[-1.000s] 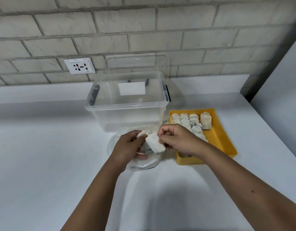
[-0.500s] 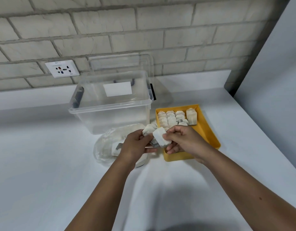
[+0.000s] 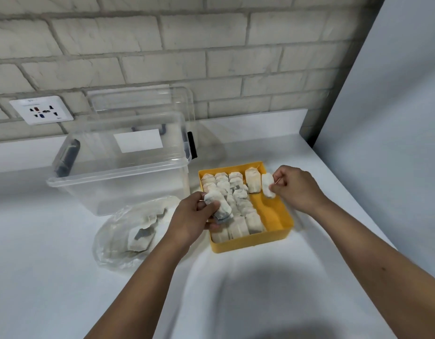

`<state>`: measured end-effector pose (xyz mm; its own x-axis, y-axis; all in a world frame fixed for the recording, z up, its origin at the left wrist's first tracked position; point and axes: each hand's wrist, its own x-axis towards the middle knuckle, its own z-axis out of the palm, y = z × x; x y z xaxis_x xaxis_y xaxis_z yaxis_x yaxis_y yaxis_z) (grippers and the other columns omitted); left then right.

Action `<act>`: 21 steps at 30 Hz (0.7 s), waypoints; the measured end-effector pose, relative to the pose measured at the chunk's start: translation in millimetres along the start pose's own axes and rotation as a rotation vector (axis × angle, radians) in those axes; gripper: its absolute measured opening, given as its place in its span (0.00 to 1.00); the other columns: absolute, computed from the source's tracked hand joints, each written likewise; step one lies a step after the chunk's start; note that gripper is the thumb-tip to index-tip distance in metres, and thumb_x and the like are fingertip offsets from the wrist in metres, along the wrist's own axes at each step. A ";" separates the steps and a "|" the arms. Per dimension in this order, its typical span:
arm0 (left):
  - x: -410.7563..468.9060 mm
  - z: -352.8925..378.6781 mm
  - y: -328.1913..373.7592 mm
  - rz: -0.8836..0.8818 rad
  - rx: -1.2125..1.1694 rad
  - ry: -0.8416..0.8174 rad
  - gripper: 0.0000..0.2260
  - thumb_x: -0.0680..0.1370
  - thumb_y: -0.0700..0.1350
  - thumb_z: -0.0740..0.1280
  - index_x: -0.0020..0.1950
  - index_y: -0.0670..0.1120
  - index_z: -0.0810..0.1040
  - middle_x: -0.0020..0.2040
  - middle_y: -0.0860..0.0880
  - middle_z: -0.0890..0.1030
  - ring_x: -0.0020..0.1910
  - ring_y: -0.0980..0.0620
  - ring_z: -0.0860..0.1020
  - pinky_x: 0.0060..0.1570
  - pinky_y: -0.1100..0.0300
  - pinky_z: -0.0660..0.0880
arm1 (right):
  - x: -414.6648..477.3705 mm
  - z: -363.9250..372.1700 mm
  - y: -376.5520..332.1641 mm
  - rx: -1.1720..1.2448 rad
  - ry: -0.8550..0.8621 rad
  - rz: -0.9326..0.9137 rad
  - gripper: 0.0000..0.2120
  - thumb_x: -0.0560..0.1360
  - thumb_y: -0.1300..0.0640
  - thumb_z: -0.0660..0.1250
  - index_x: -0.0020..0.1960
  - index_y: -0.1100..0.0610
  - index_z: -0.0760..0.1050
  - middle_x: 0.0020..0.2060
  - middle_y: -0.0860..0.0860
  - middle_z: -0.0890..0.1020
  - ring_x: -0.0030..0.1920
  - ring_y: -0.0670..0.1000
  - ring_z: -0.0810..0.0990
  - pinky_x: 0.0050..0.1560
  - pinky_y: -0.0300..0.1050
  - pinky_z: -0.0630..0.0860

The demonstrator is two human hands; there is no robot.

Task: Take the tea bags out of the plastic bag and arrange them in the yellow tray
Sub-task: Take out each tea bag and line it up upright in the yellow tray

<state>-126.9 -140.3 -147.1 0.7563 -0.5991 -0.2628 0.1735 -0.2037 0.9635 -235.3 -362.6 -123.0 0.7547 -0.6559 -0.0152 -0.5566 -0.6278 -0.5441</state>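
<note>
Your two forearms reach out over the white tabletop. To the left of your left wrist lies the clear plastic bag, crumpled flat on the tabletop, with loose tea bags inside it. Your left hand hovers at the near left corner of the yellow tray, its fingers curled round a small bunch of bags. The tray sits just right of the plastic bag; rows of tea bags fill its left and middle, and bare yellow floor shows along its right side. Over the tray's far right corner, your right hand pinches a single tea bag between thumb and fingertips, just beside the one upright bag standing there.

Behind the bag and the tray stands a clear storage box, open on top, with dark latches. Its clear lid leans against the pale brick wall, where a white socket plate is mounted to the left.
</note>
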 end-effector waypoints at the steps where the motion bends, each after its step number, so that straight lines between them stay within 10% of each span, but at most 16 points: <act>1: 0.3 1.2 -1.0 -0.001 0.001 -0.010 0.04 0.80 0.39 0.68 0.53 0.41 0.80 0.47 0.37 0.84 0.42 0.49 0.84 0.37 0.59 0.82 | 4.3 0.7 0.6 0.024 -0.019 0.010 0.07 0.73 0.55 0.72 0.50 0.51 0.77 0.43 0.49 0.83 0.45 0.52 0.80 0.50 0.49 0.77; 12: 13.4 4.5 -1.6 -0.001 0.020 -0.018 0.06 0.80 0.39 0.68 0.54 0.37 0.80 0.43 0.37 0.83 0.41 0.46 0.85 0.41 0.53 0.84 | 5.3 2.2 -7.9 1.078 -0.358 0.316 0.04 0.76 0.67 0.64 0.48 0.65 0.77 0.31 0.57 0.79 0.29 0.48 0.77 0.30 0.37 0.77; 21: 22.2 22.7 8.0 -0.023 0.035 -0.061 0.08 0.80 0.41 0.68 0.53 0.36 0.78 0.42 0.40 0.84 0.41 0.43 0.86 0.44 0.49 0.84 | -12.4 12.2 -34.1 1.015 -0.487 0.158 0.07 0.75 0.60 0.71 0.51 0.62 0.77 0.36 0.56 0.83 0.37 0.53 0.84 0.44 0.47 0.84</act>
<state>-123.0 -172.7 -146.4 0.7122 -0.6399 -0.2886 0.1678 -0.2441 0.9551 -221.5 -328.0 -114.5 0.8792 -0.3255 -0.3480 -0.2865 0.2223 -0.9319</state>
